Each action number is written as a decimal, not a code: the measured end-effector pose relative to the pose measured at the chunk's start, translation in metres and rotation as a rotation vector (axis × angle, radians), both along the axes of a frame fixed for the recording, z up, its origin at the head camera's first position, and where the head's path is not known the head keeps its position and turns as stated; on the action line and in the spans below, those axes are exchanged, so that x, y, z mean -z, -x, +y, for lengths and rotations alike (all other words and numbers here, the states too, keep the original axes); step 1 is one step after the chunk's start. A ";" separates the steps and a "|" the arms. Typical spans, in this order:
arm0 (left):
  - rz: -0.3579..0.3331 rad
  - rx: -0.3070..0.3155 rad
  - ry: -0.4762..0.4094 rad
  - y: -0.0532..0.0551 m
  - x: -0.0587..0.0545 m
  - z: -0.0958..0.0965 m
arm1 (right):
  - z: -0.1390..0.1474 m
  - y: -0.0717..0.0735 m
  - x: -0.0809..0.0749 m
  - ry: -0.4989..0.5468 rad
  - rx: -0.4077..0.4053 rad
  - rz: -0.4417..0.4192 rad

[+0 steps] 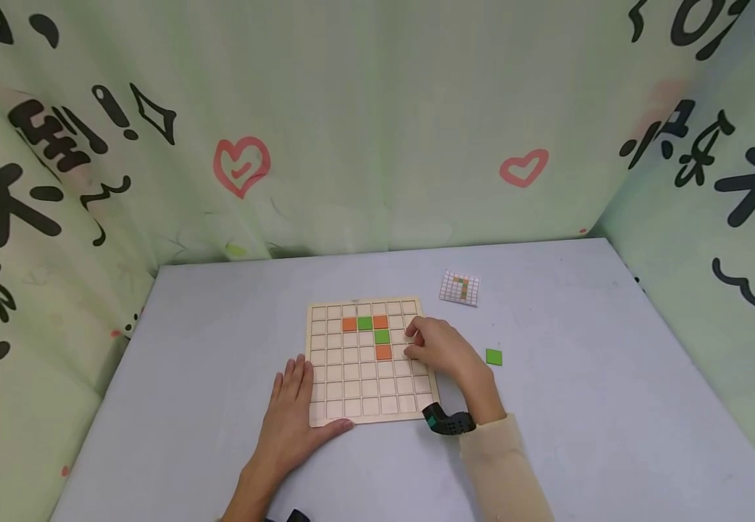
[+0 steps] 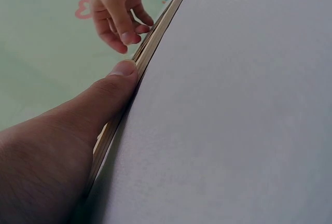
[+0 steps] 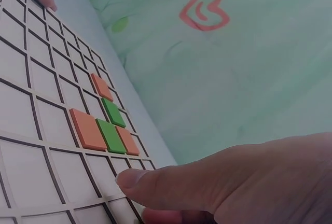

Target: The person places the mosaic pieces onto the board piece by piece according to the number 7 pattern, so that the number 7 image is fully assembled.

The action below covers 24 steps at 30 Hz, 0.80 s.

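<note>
Backdrop curtain (image 1: pixel 384 145), pale green, printed with bold black handwritten-style characters (image 1: pixel 8 203) at 10 and 2 o'clock (clock taken from the board's centre in the head view, 12 o'clock being away from the person); an exclamation mark (image 1: pixel 113 109) reads clearly at 10, most other lettering is cropped or slanted beyond sure reading; outline red hearts (image 1: pixel 242 167) at 11 and 1. Left hand (image 1: pixel 291 417), at 8 o'clock: palm down, four fingers straight and close together along the wooden grid board's (image 1: pixel 344 391) left edge, thumb spread and pressed to the near edge. Right hand (image 1: pixel 444 349), at 3: over the board's right margin, fingers loosely bent, thumb apart from the forefinger; whether the tips touch the board cannot be told. Black wristband (image 1: pixel 449 420) and beige sleeve (image 1: pixel 508 467) at 4. Board: flat on the white table (image 1: pixel 220 326), its 12 o'clock half bearing square tiles (image 1: pixel 365 323), a row of orange, green, orange, then green and orange running toward 6 from the row's right end. Loose green tile (image 1: pixel 494 357): on the table at 3, beyond the right hand. Pattern card (image 1: pixel 460 288): at 2, printed with a small grid in orange and green.
</note>
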<state>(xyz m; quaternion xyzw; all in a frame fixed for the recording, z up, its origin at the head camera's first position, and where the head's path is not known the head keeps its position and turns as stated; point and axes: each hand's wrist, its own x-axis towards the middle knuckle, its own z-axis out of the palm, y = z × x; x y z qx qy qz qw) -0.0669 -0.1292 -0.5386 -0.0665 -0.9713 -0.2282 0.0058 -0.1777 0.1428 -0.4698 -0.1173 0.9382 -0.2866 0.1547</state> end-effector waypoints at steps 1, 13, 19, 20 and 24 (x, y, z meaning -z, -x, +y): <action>0.007 0.000 0.000 0.000 0.000 0.000 | 0.001 0.000 0.000 -0.002 -0.002 0.003; -0.006 0.003 -0.025 0.000 0.001 0.003 | 0.015 -0.004 -0.008 -0.004 0.050 0.029; 0.001 -0.001 -0.012 0.000 0.001 0.001 | 0.027 -0.009 -0.010 -0.023 0.077 0.056; 0.006 -0.002 -0.007 0.000 0.001 0.001 | 0.030 -0.009 -0.010 -0.029 0.079 0.066; 0.014 -0.002 -0.013 0.000 0.000 0.000 | 0.041 -0.012 -0.011 -0.057 0.092 0.090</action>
